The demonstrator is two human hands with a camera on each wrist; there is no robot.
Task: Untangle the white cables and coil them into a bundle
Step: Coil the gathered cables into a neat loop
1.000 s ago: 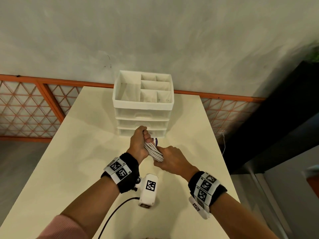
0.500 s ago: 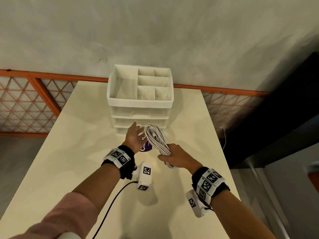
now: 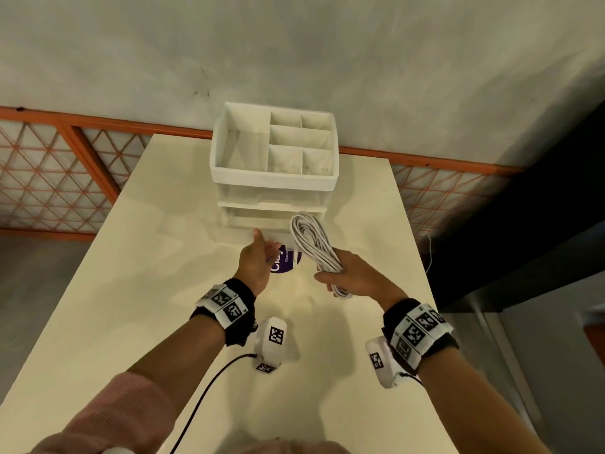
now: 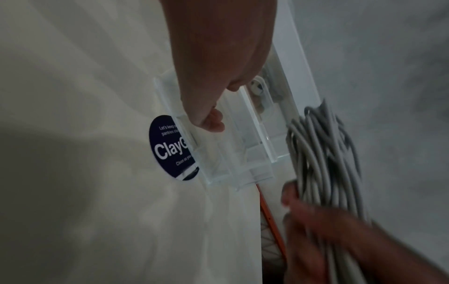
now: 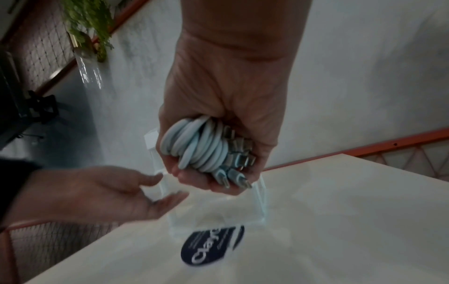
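A coiled bundle of white cables (image 3: 312, 240) loops up in front of the drawer unit, and my right hand (image 3: 347, 276) grips its lower end. In the right wrist view the fingers wrap the cable bundle (image 5: 201, 146), with several plug ends (image 5: 239, 151) showing beside the palm. My left hand (image 3: 258, 257) hovers just left of the bundle, fingers straight and holding nothing, next to the lowest drawer. In the left wrist view my left hand (image 4: 209, 119) reaches toward a clear drawer (image 4: 230, 153) that stands pulled out, and the cables (image 4: 323, 153) show blurred to the right.
A white drawer unit (image 3: 273, 172) with an open divided top tray stands at the back of the cream table (image 3: 131, 306). A round dark blue sticker (image 3: 286, 262) lies on the table under the drawer. The table's right edge runs close to my right arm.
My left hand has let go of the bundle and opened. The right hand now holds the coil alone and has moved it right and up. The blue sticker has come into view.
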